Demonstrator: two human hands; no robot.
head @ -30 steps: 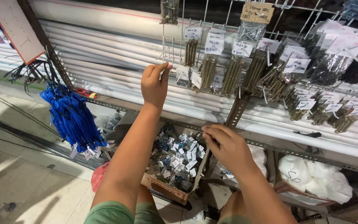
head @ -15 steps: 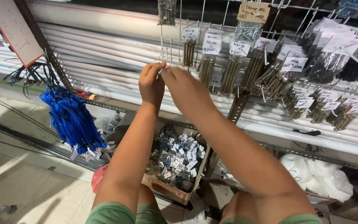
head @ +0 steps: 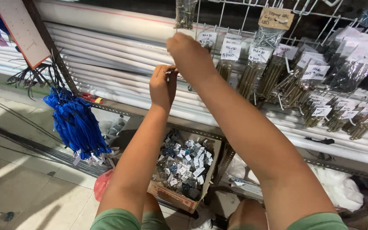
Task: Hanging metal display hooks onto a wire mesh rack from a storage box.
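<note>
My left hand [head: 163, 85] is raised in front of the white pipes [head: 107, 51], its thumb and fingers pinched on a small thin metal piece [head: 170, 71]. My right hand [head: 190, 53] is higher and just to the right, at the lower edge of the white wire grid [head: 235, 17], below a hanging bag of screws [head: 185, 12]. Its fingers curl away from me and are hidden. Below my arms a cardboard box [head: 171, 198] holds several small tagged packets [head: 186, 164].
Bags of long screws with white paper tags [head: 277, 72] hang in rows on the grid to the right. A bundle of blue cords [head: 77, 123] hangs at the left. White plastic bags [head: 339, 187] and a pink bag [head: 102, 184] lie low on the floor.
My right hand rose from the box up past my left hand to the wire grid. My left hand stayed pinched in front of the pipes.
</note>
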